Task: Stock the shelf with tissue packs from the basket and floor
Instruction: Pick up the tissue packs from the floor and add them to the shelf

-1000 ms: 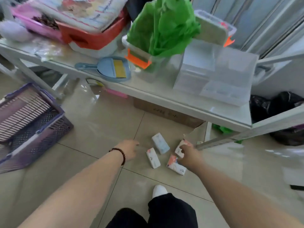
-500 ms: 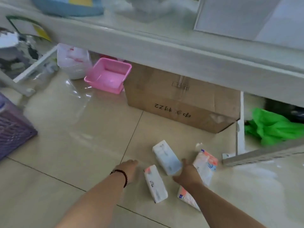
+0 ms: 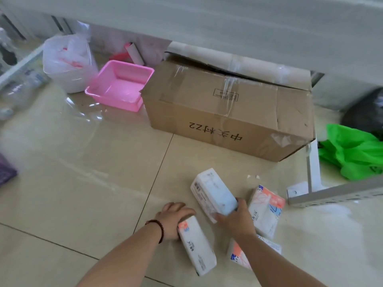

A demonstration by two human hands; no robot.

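Several tissue packs lie on the tiled floor. My left hand (image 3: 173, 217) wraps over the top end of a white pack with an orange corner (image 3: 196, 247). My right hand (image 3: 235, 218) grips the near end of a pale blue and white pack (image 3: 211, 189). Just right of that hand lies an orange-patterned pack (image 3: 266, 208), and another orange-patterned pack (image 3: 238, 255) shows partly under my right forearm. The purple basket (image 3: 6, 172) is only a sliver at the left edge. The shelf edge (image 3: 228, 27) runs overhead along the top.
A taped cardboard box (image 3: 228, 112) stands under the shelf behind the packs. Left of it are a pink tub (image 3: 120, 88) and a white plastic bag (image 3: 66, 61). A green bag (image 3: 352, 152) and the shelf's white leg (image 3: 314, 162) are at the right.
My view has dropped closer to the floor. My left hand moved right onto the white pack, and my right hand closed on the blue pack.
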